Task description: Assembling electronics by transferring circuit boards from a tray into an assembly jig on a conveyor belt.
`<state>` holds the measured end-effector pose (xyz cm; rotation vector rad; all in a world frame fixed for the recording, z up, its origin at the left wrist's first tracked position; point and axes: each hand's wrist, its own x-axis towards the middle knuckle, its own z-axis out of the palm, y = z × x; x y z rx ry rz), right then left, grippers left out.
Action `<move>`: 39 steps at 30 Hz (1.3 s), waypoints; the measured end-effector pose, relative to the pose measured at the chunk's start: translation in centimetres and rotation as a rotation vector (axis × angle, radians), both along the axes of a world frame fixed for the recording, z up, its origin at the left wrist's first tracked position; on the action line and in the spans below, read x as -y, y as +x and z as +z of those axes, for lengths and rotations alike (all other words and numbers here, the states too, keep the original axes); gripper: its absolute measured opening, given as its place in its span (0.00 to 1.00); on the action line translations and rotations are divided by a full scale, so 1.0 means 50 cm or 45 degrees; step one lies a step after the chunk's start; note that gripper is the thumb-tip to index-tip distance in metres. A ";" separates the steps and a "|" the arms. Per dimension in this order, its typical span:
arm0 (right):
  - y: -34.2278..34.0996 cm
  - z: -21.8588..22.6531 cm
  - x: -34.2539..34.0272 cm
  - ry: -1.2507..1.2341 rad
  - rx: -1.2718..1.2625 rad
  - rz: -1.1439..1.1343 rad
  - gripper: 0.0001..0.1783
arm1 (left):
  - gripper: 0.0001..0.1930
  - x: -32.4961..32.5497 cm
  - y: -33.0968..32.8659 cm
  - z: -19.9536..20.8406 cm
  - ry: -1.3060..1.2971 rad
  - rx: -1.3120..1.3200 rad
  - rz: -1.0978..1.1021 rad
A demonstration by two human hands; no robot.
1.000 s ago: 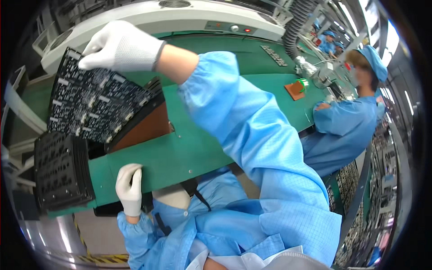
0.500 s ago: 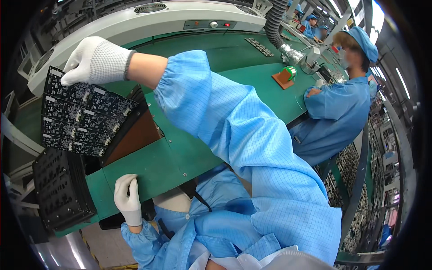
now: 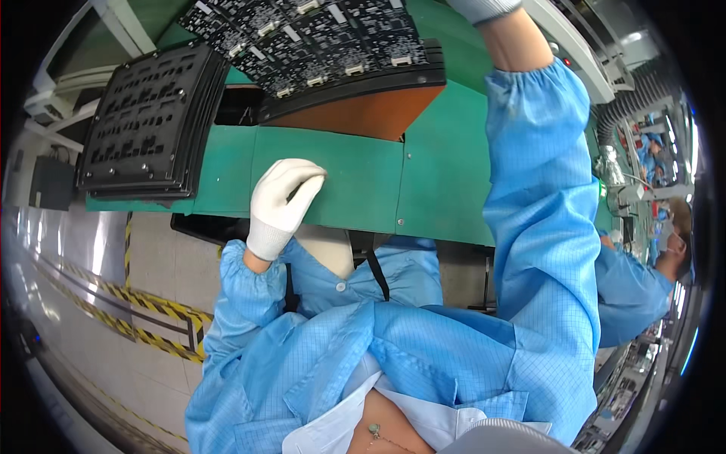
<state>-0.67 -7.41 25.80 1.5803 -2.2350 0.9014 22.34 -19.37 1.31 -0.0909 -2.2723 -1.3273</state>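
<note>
My left hand (image 3: 283, 203), in a white glove, hovers over the front edge of the green bench (image 3: 333, 166). Its fingers are bent together with the thumb tip against them, and nothing shows in the grasp. Only the gloved heel and cuff of my right hand (image 3: 484, 6) show at the top edge, so its fingers are hidden. To its left a black circuit board panel (image 3: 325, 41), with white connectors, stands tilted and runs out of the picture. Below the panel lies a black-edged fixture with a brown-orange side (image 3: 363, 110).
A stack of black trays with cutouts (image 3: 140, 121) sits at the bench's left end. Yellow-black floor tape (image 3: 144, 303) runs below left. At the right a co-worker in blue (image 3: 635, 291) sits by a flexible duct (image 3: 643, 94).
The view has swung left and down, shifting the bench rightward in the picture. My right hand, earlier seen gripping the panel's upper edge, has mostly left the frame. My left hand keeps its bent shape.
</note>
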 end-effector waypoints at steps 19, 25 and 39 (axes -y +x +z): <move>-0.294 -0.198 -0.054 -0.495 1.863 0.089 0.10 | 0.06 0.010 0.001 0.005 0.128 0.018 -0.010; -0.233 -0.162 -0.071 -0.413 2.157 0.625 0.14 | 0.17 0.022 -0.016 0.079 -0.223 -0.379 0.325; 0.042 -0.091 -0.143 -0.652 1.299 0.001 0.19 | 0.23 0.007 -0.087 0.224 -1.163 -0.729 0.525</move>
